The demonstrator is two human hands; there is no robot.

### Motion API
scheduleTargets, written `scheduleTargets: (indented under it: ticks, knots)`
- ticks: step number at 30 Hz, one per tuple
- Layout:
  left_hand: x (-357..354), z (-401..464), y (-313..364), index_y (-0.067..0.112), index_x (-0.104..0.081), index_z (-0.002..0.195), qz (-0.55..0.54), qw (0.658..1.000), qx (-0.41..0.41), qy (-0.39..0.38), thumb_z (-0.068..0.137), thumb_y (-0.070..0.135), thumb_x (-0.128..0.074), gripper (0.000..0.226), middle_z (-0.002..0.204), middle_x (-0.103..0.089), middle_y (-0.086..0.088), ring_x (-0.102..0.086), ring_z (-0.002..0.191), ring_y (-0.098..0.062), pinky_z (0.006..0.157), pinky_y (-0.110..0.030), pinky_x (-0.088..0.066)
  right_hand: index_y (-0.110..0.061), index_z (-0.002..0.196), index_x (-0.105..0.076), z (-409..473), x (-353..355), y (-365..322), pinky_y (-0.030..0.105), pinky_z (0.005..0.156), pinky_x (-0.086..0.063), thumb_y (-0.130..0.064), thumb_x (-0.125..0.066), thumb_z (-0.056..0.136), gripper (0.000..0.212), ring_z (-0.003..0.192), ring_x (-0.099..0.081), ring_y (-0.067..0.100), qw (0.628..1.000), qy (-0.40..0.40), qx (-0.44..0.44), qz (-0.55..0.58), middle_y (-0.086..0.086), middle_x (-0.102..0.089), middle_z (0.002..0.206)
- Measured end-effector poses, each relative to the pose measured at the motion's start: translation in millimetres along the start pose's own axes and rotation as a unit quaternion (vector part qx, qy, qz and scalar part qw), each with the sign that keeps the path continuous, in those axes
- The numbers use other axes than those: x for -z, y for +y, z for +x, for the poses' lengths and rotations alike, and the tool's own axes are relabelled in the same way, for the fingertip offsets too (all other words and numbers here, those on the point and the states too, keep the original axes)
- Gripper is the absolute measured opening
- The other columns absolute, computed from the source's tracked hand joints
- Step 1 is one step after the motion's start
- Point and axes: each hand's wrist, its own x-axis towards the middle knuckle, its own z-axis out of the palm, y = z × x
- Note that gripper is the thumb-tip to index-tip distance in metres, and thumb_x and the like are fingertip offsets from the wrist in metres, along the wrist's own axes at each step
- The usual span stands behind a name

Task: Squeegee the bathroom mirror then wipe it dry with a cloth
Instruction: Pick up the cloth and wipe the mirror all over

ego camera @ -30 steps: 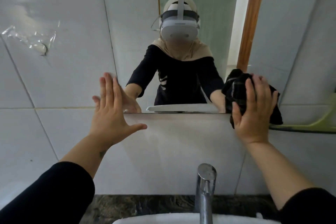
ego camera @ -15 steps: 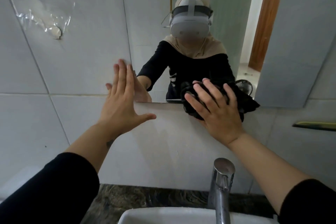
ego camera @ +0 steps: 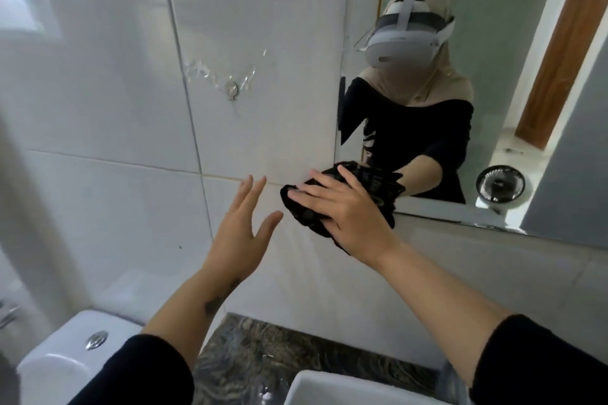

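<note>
Right hand sits centre frame, fingers spread flat, pressing a crumpled black cloth against the wall at the lower left corner of the frameless bathroom mirror. I note the cloth bunched under the palm, part on the glass, part hanging over the mirror's bottom edge onto the white tiled wall. No fingers curl round it; the hold is by flat pressure.

Left hand is just left of the cloth, open, fingers extended and slightly apart, holding nothing. I cannot tell whether its fingertips touch the tile. Thumb tip is near the cloth's left edge, apart from it.

Both forearms are bare, black sleeves pushed up at the bottom of the frame.

Mirror fills the upper right; its reflection shows the person's arm meeting the cloth, a brown wooden door and a small black fan.

Lower frame: a dark marbled stone surface, the corner of a white ceramic basin at bottom centre, a white toilet cistern with a chrome flush button at lower left. A small hook with torn clear film sits on the tile, upper centre.
</note>
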Motion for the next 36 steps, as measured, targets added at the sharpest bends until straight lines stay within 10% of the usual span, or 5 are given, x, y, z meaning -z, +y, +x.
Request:
scheduleTargets:
  ticks: [5,14,22,28,36]
  knots:
    - [37,1,18,0.045,-0.029,0.143,-0.234,0.97,0.064,-0.02,0.095,0.044,-0.043,0.05,0.145,-0.044,0.011,-0.041,0.134,-0.01,0.112,-0.041,-0.035,-0.033,0.129,-0.056,55,40,-45,0.018,0.112,-0.027,-0.006,-0.061,0.091,0.047,0.131,-0.042,-0.001,0.883,0.02,-0.181,0.432,-0.013,-0.053,0.134]
    - [107,25,37,0.046,-0.047,0.119,-0.148,0.987,-0.011,0.057,0.097,0.021,-0.047,0.034,0.106,-0.055,0.002,-0.055,0.1,-0.004,0.091,-0.028,-0.043,-0.025,0.118,-0.065,108,80,-61,0.007,0.089,-0.043,-0.006,-0.06,0.09,0.034,0.101,-0.06,-0.009,0.838,0.01,-0.205,0.506,-0.014,-0.067,0.109]
    - [115,92,24,0.054,-0.033,0.137,0.153,0.98,-0.042,0.124,0.099,0.031,-0.038,0.045,0.104,-0.027,0.005,-0.024,0.096,-0.011,0.096,-0.031,-0.016,-0.032,0.117,-0.067,163,59,-27,0.033,0.075,-0.041,-0.021,-0.064,0.088,0.031,0.09,-0.051,0.02,0.98,0.11,-0.149,0.067,-0.003,-0.05,0.09]
    - [100,119,0,0.053,-0.014,0.144,0.276,0.957,0.0,0.091,0.101,0.035,-0.027,0.048,0.117,-0.029,-0.003,-0.029,0.108,-0.024,0.1,-0.039,-0.016,-0.035,0.105,-0.071,176,13,-6,0.035,0.064,-0.037,-0.026,-0.084,0.066,0.042,0.085,-0.046,0.023,0.965,0.144,-0.093,-0.2,-0.001,-0.059,0.086]
    - [84,119,-21,0.054,-0.005,0.145,0.251,0.964,0.021,0.09,0.1,0.037,-0.028,0.053,0.119,-0.033,-0.004,-0.032,0.107,-0.024,0.099,-0.039,-0.021,-0.033,0.123,-0.062,159,-18,-9,0.037,0.071,-0.033,-0.032,-0.079,0.073,0.053,0.089,-0.039,0.023,0.948,0.166,-0.107,-0.249,-0.001,-0.06,0.095]
